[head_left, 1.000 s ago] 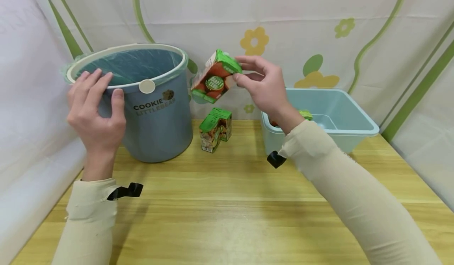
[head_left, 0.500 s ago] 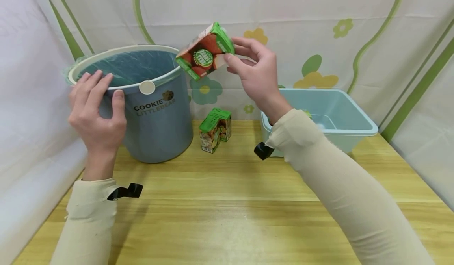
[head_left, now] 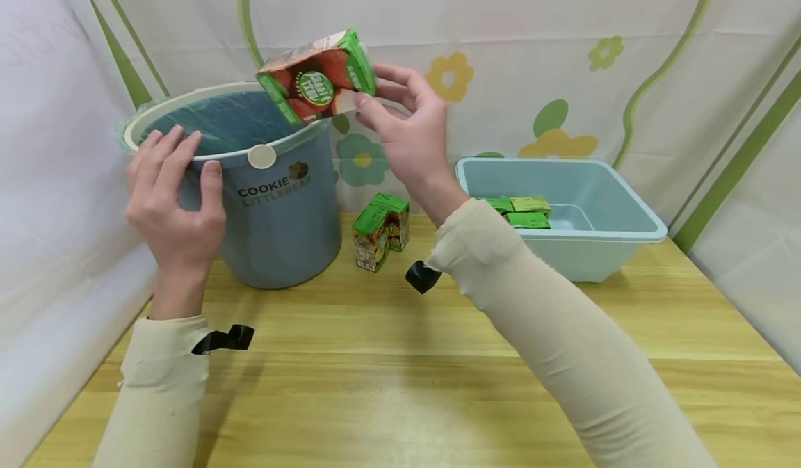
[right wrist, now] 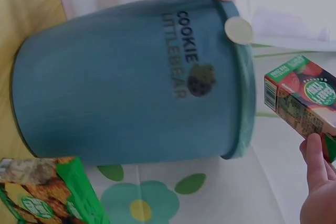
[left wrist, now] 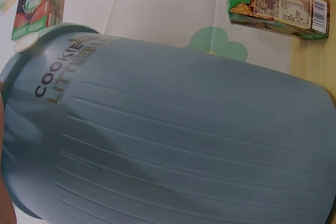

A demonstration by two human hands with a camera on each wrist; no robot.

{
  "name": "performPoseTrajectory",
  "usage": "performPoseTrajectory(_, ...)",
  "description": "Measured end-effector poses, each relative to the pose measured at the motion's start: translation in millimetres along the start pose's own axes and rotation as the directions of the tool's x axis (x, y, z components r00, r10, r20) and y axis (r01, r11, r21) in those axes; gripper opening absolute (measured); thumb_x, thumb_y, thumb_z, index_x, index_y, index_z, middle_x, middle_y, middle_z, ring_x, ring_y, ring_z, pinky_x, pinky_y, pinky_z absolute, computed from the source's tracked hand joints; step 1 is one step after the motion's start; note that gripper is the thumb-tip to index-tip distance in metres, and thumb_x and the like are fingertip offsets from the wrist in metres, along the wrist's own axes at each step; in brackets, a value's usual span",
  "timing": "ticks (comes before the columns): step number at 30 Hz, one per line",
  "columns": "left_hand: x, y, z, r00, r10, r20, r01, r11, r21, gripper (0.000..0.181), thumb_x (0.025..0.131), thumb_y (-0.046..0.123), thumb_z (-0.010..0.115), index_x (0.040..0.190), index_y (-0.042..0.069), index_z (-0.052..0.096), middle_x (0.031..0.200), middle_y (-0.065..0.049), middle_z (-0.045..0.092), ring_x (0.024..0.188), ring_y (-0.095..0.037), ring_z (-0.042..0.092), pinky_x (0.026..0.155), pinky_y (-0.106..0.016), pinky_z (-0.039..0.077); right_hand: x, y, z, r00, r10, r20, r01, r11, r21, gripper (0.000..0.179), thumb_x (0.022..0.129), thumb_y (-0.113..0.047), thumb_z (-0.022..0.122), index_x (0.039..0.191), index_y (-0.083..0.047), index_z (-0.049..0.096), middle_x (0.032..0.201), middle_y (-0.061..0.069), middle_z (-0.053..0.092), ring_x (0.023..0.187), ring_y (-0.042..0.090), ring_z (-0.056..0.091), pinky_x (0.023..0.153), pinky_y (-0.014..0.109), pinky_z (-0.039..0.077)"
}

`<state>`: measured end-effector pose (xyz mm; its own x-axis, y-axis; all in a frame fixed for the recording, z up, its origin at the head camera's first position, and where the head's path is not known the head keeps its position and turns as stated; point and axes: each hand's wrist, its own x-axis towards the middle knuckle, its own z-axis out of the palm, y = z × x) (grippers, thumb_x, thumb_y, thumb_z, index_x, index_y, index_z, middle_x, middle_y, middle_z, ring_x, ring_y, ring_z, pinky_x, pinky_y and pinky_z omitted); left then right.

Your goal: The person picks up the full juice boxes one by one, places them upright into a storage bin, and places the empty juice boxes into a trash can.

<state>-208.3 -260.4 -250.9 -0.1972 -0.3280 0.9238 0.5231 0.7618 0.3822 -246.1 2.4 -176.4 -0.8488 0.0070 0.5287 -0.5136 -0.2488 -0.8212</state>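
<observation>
My right hand (head_left: 407, 124) pinches one end of a juice box (head_left: 313, 78) with red fruit pictures and green ends. Tilted on its side, the box hangs over the right part of the rim of a blue trash bin (head_left: 281, 218). My left hand (head_left: 175, 190) grips the near left rim, fingers over the edge and thumb outside. Inside the bin a clear plastic liner (head_left: 231, 120) shows; the bottom is hidden. In the right wrist view the juice box (right wrist: 302, 90) is beyond the rim, thumb on its side.
Two brown-and-green juice boxes (head_left: 372, 242) stand together on the wooden table (head_left: 350, 398), right of the bin. Farther right is a light blue plastic basin (head_left: 594, 252) holding several green-topped boxes (head_left: 528, 220). A flower-print curtain (head_left: 500, 9) hangs behind.
My right hand has carried the juice box up and left, from beside the bin to over its rim, tilting it flatter. Boxes in the basin have come into sight. The left hand stays put.
</observation>
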Motion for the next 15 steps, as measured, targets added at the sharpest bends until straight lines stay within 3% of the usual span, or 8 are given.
performPoseTrajectory(8, -2.6, -5.6, -0.3, 1.000, -0.001, 0.007, 0.001, 1.000, 0.016, 0.042, 0.092, 0.040, 0.068, 0.123, 0.015, 0.082, 0.133, -0.008, 0.076, 0.140, -0.019, 0.061, 0.127, -0.037, 0.038, -4.7, 11, 17, 1.000, 0.011, 0.012, -0.011, 1.000, 0.007, 0.039, 0.098, -0.001, 0.072, 0.136, -0.003, 0.063, 0.124, 0.019, 0.070, 0.109, 0.029, 0.078, 0.090, 0.037, 0.066)
performPoseTrajectory(15, -2.8, -6.9, 0.5, 1.000, 0.001, 0.009, -0.001, 1.000, 0.014, 0.042, 0.092, 0.042, 0.068, 0.123, 0.018, 0.082, 0.134, -0.004, 0.076, 0.140, -0.017, 0.061, 0.126, -0.036, 0.038, -0.5, 13, 30, 0.999, 0.041, 0.031, -0.040, 0.999, -0.022, 0.039, 0.098, -0.003, 0.073, 0.136, -0.004, 0.062, 0.125, 0.016, 0.069, 0.106, 0.027, 0.079, 0.089, 0.031, 0.065)
